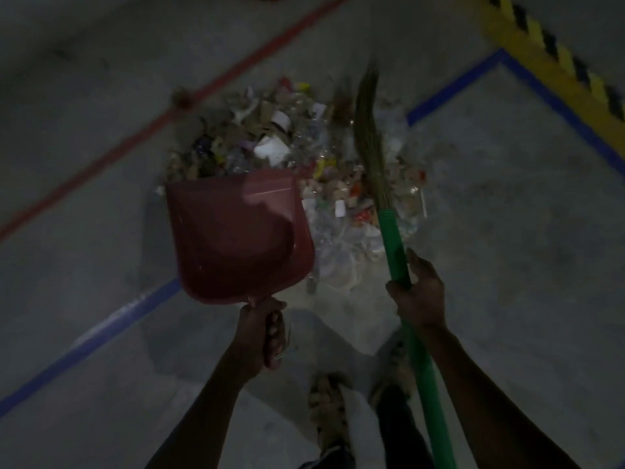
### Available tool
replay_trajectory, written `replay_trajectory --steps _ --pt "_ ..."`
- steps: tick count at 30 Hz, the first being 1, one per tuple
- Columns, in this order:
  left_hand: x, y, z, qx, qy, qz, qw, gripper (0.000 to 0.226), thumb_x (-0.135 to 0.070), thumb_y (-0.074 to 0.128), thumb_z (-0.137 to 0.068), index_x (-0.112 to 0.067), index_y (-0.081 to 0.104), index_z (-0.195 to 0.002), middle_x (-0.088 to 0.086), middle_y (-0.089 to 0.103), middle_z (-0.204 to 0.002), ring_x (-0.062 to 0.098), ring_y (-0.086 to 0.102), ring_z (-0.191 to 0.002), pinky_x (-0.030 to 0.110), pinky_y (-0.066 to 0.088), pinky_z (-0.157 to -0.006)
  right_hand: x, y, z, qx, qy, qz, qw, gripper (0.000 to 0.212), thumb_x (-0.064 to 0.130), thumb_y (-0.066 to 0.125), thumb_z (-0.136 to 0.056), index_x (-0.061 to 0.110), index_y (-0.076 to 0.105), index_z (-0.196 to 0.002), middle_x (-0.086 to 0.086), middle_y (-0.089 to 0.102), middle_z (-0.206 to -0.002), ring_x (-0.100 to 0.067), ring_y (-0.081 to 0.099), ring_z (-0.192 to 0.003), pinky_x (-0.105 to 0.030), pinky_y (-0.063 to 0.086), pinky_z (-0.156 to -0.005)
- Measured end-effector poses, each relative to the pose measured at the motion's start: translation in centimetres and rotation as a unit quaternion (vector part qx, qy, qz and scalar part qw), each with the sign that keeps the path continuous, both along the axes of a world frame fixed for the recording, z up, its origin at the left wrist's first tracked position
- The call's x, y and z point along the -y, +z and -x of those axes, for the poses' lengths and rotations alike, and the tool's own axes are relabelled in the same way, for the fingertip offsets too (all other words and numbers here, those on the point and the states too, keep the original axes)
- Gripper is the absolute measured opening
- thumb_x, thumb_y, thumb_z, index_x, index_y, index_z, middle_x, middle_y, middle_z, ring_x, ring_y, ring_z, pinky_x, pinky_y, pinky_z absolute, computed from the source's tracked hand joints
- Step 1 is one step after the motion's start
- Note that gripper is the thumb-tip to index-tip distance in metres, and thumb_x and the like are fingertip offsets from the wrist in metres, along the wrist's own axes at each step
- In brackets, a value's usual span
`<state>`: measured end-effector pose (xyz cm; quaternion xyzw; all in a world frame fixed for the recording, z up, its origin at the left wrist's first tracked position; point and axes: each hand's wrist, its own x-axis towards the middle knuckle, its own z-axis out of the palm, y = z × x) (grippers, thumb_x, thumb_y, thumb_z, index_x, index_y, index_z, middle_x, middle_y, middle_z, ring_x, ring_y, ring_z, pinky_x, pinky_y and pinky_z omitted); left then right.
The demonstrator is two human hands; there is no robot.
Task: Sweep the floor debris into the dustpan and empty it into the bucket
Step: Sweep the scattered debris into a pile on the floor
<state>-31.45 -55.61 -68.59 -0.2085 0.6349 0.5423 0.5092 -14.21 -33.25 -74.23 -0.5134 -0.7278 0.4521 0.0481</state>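
Red plastic, thin and light by the look of it, the dustpan hung just off the floor with its lip at the near edge of the debris pile. The left hand had its grip wrapped round the short handle at the back, the sensible place to hold it. The right hand was curled about the green shaft of the broom, whose soft bristles lay across the pile's right side. The heap seemed mostly paper, cardboard scraps and crinkly clear plastic, though the dim light left that uncertain; such stuff would be light and springy, apt to scatter. No bucket showed.
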Motion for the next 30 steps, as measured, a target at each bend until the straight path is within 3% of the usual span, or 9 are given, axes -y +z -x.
replay_trajectory --steps 6,8,13,15,18,23,26,28,30 --pt "4.6 -1.0 7.3 -0.003 0.043 0.031 0.999 0.041 -0.015 0.054 -0.089 -0.015 0.03 -0.055 0.003 0.023 -0.043 0.015 0.022 -0.029 0.015 0.026 -0.041 2.9 -0.1 9.5 -0.037 0.093 -0.007 0.995 0.08 0.026 0.072 -0.069 0.015 0.049 -0.145 -0.009 0.055 -0.131 -0.039 0.068 -0.091 -0.054 0.058 -0.073" --pt "5.1 -1.6 9.3 0.005 0.079 0.029 0.996 0.042 -0.014 0.053 -0.088 -0.017 0.03 -0.053 0.002 0.023 -0.044 0.015 0.022 -0.029 0.015 0.024 -0.04 4.5 -0.6 12.5 -0.036 0.12 -0.014 0.992 0.077 0.018 0.075 -0.072 0.014 0.05 -0.144 -0.009 0.058 -0.128 -0.034 0.067 -0.094 -0.052 0.059 -0.074" --pt "6.3 -4.5 15.9 0.047 0.128 -0.006 0.991 0.043 -0.014 0.05 -0.089 -0.018 0.031 -0.051 0.0 0.021 -0.041 0.014 0.019 -0.027 0.013 0.018 -0.039 7.8 -3.9 21.4 -0.028 0.148 -0.007 0.989 0.071 0.006 0.077 -0.076 0.009 0.052 -0.142 -0.011 0.059 -0.132 -0.022 0.058 -0.115 -0.034 0.051 -0.093" --pt "7.4 -6.0 19.3 0.04 0.118 0.012 0.992 0.041 -0.017 0.055 -0.088 -0.017 0.031 -0.054 0.001 0.022 -0.042 0.015 0.021 -0.027 0.014 0.022 -0.039 9.0 -5.0 25.4 -0.034 0.144 0.022 0.989 0.07 0.009 0.075 -0.076 0.009 0.052 -0.142 -0.011 0.057 -0.131 -0.02 0.058 -0.113 -0.037 0.052 -0.093" --pt "9.4 -7.8 24.7 0.038 0.112 0.02 0.993 0.041 -0.019 0.051 -0.092 -0.018 0.036 -0.054 0.0 0.027 -0.043 0.015 0.024 -0.028 0.014 0.022 -0.038 10.5 -6.1 31.6 -0.045 0.14 0.036 0.989 0.069 0.013 0.072 -0.076 0.007 0.052 -0.142 -0.016 0.059 -0.13 -0.031 0.057 -0.117 -0.044 0.051 -0.094" --pt "13.0 -7.8 32.5 0.011 0.066 0.029 0.997 0.041 -0.019 0.055 -0.089 -0.018 0.034 -0.055 0.002 0.024 -0.047 0.012 0.024 -0.035 0.017 0.026 -0.045 12.5 -5.4 41.8 -0.067 0.142 0.047 0.987 0.059 0.03 0.063 -0.073 0.016 0.061 -0.13 -0.016 0.068 -0.097 -0.032 0.065 -0.082 -0.046 0.054 -0.07" --pt "15.3 -7.3 35.9 -0.002 0.094 0.008 0.996 0.042 -0.015 0.055 -0.089 -0.015 0.031 -0.054 0.001 0.021 -0.047 0.011 0.023 -0.033 0.016 0.026 -0.044 13.4 -4.9 48.1 -0.079 0.149 0.043 0.985 0.053 0.019 0.068 -0.077 0.001 0.062 -0.127 -0.011 0.065 -0.09 -0.028 0.063 -0.077 -0.042 0.053 -0.068" --pt "16.5 -7.4 37.7 -0.016 0.106 0.005 0.994 0.044 -0.013 0.055 -0.088 -0.015 0.031 -0.051 0.001 0.022 -0.045 0.012 0.023 -0.031 0.016 0.025 -0.043 14.1 -5.2 52.2 -0.089 0.138 0.065 0.984 0.044 0.006 0.068 -0.081 0.001 0.061 -0.125 -0.012 0.064 -0.091 -0.032 0.064 -0.079 -0.049 0.055 -0.071" --pt "17.5 -7.9 39.3 -0.016 0.108 0.01 0.994 0.043 -0.013 0.056 -0.087 -0.013 0.031 -0.051 0.003 0.023 -0.044 0.014 0.023 -0.031 0.017 0.025 -0.043 14.7 -5.5 56.1 -0.094 0.133 0.091 0.982 0.042 -0.002 0.066 -0.085 0.002 0.061 -0.126 -0.016 0.066 -0.093 -0.031 0.063 -0.075 -0.041 0.052 -0.066"
